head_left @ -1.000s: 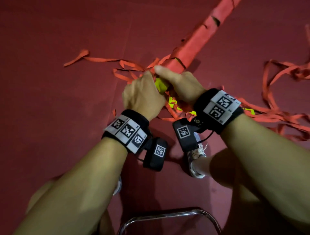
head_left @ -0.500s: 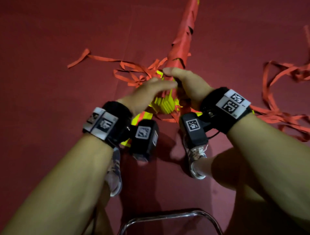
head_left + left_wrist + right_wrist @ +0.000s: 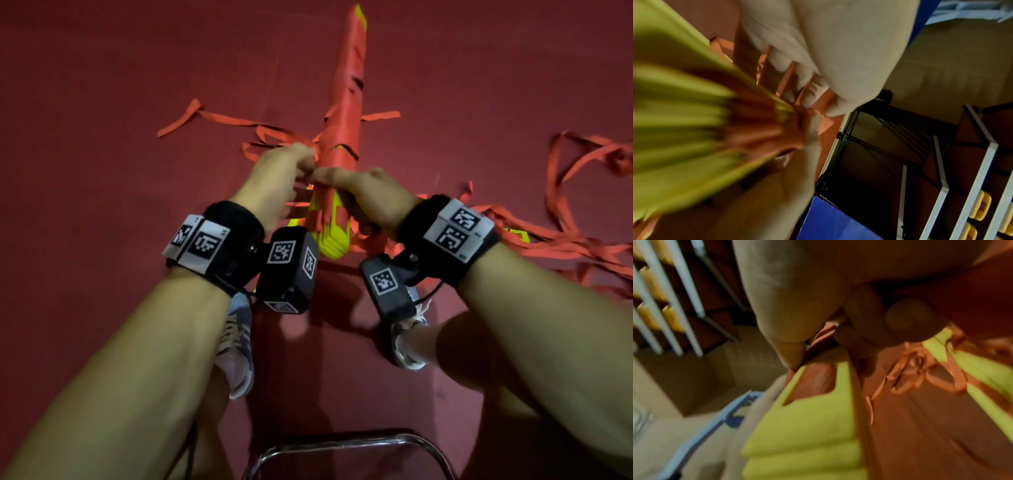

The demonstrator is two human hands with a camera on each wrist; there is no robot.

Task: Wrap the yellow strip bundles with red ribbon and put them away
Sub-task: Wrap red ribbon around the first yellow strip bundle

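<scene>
Nearest, the bare end of the long yellow foam-strip bundle (image 3: 334, 240) juts out just behind both grips. The right grip (image 3: 370, 197) curls round it to steady it. The left grip (image 3: 277, 178), blurred, apparently pinches the flat red ribbon (image 3: 346, 113), probably tensioning a turn. Beyond the grips runs the wrapped length.

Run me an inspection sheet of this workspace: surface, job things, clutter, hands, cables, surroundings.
Surface: dark red floor covering.
Job's things: yellow strip bundle, red ribbon wound over most of its length, near end bare yellow.
Clutter: loose ribbon strands strewn beyond the hands and to the right.
Grips: left hand pinches the ribbon at the bundle; right hand grips the bundle.
Cables: thin black lead under the right wristband.
Surroundings: metal chair frame, shoes, white-framed shelving in the left wrist view.
</scene>
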